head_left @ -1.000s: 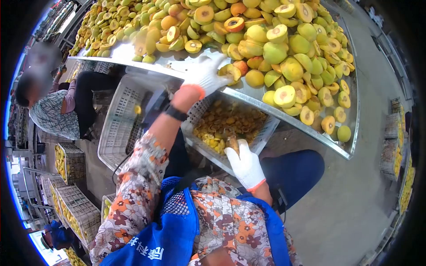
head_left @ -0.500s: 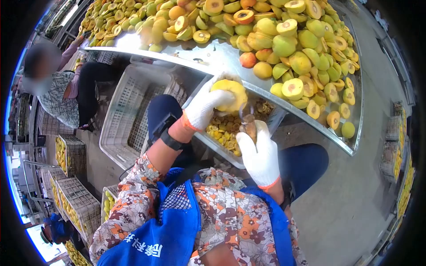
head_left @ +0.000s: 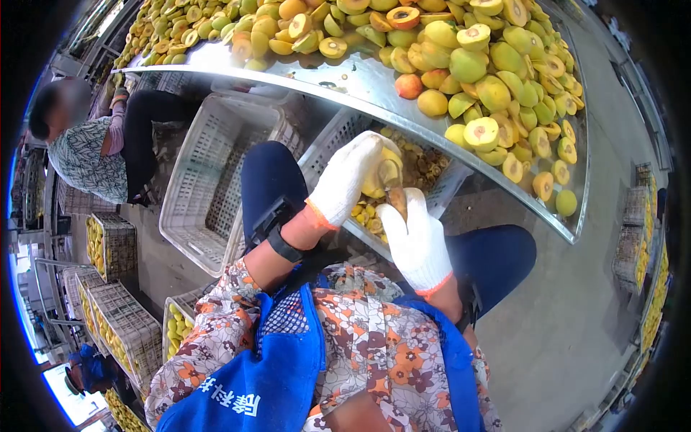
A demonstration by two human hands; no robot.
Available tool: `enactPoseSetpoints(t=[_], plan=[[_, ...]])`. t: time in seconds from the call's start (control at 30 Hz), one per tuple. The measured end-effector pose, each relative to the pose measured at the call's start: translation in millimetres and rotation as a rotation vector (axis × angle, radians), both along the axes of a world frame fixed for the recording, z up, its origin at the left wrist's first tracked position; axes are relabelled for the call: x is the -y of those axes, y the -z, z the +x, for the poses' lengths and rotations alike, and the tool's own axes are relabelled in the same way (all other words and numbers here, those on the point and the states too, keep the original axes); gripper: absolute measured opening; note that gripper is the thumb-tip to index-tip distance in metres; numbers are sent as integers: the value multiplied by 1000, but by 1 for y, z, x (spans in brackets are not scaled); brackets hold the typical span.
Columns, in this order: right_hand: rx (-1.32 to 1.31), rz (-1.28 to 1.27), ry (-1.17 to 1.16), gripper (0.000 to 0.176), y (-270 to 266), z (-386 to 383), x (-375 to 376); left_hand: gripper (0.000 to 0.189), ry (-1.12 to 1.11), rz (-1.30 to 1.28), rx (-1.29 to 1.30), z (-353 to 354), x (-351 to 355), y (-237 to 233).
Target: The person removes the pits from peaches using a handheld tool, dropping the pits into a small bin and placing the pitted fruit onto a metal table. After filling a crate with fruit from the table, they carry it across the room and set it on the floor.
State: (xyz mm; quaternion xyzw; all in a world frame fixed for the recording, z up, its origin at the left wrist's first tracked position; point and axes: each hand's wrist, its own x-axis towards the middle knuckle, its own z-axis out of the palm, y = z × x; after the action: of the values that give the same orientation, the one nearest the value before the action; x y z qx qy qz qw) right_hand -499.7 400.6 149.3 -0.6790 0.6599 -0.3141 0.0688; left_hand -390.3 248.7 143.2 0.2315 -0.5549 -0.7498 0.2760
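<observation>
My left hand (head_left: 349, 176), in a white glove, grips a yellow peach half (head_left: 389, 170) above a crate. The gloved fingers cover part of the fruit. My right hand (head_left: 419, 241), also gloved in white, is closed around the brown handle of a small tool (head_left: 396, 202). The tool's upper end meets the lower side of the fruit; its tip is hidden. Under both hands, the crate (head_left: 332, 149) holds yellow pieces and brown pits. Many halved peaches (head_left: 481, 134) lie on the metal table (head_left: 363, 91) beyond.
An empty light-coloured crate (head_left: 188, 194) stands left of my knee. Another person (head_left: 86, 155) sits at the far left by the table. Filled crates (head_left: 126, 327) stand on the floor at left, more crates (head_left: 630, 252) at far right. The table's metal edge (head_left: 504, 186) runs across in front.
My left hand has turned over the peach half, hiding more of its face. The tool has come up against the fruit. The other person's head and arms have shifted.
</observation>
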Motion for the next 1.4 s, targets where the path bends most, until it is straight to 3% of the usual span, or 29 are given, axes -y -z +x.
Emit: enactPoseSetpoints(t=[0.07,0.13,0.37,0.43,0.47,0.53,0.57,0.6,0.63,0.67,0.73,0.8,0.87,0.9,0.93,0.97,1.0,1.07,1.23,1.33,1.4], plan=[[39,14,0,25,2,3,0,43,-13,-266,151,1,0,-8],[228,72,47,25,1,7,-1,43,-3,-278,178,3,-2,-15],[110,7,-30,26,7,7,-6,40,32,-357,331,5,-2,-15],[690,311,77,27,4,11,-8,40,126,-365,299,6,9,-13],[692,313,76,27,8,11,-10,41,221,-377,263,6,14,-13],[127,-16,-60,28,18,8,-12,42,235,-394,299,3,12,-15],[128,-20,-65,28,17,6,-11,44,210,-525,386,1,10,-17],[491,266,16,29,13,5,-10,45,183,-654,474,1,9,-19],[849,558,98,30,9,5,-10,44,227,-544,468,0,11,-18],[850,554,96,30,6,4,-9,44,226,-547,470,-2,15,-15],[1661,617,200,26,-1,2,-6,41,271,-203,355,-8,20,-6],[1631,521,236,23,-8,2,0,35,256,-113,282,-9,10,-7],[1607,431,273,22,-7,5,0,34,-48,-199,214,-16,-13,-10],[1577,382,232,19,-2,4,1,41,-79,-401,140,-19,-19,2],[1545,337,191,17,1,3,2,35,-166,-399,118,-19,-23,11],[1780,465,197,15,-5,3,0,30,-132,-380,187,-17,-22,10],[1781,469,199,15,-4,3,-3,27,-95,-360,256,-15,-18,10],[2057,547,84,13,-1,3,-8,27,28,-96,212,-14,-6,22],[2149,580,38,16,-7,1,-10,33,-71,-272,299,-14,-14,21],[2348,608,-66,22,11,-1,-15,35,35,-281,337,-15,-4,28],[2469,668,-130,30,15,0,-17,37,159,-164,168,-13,0,35]])
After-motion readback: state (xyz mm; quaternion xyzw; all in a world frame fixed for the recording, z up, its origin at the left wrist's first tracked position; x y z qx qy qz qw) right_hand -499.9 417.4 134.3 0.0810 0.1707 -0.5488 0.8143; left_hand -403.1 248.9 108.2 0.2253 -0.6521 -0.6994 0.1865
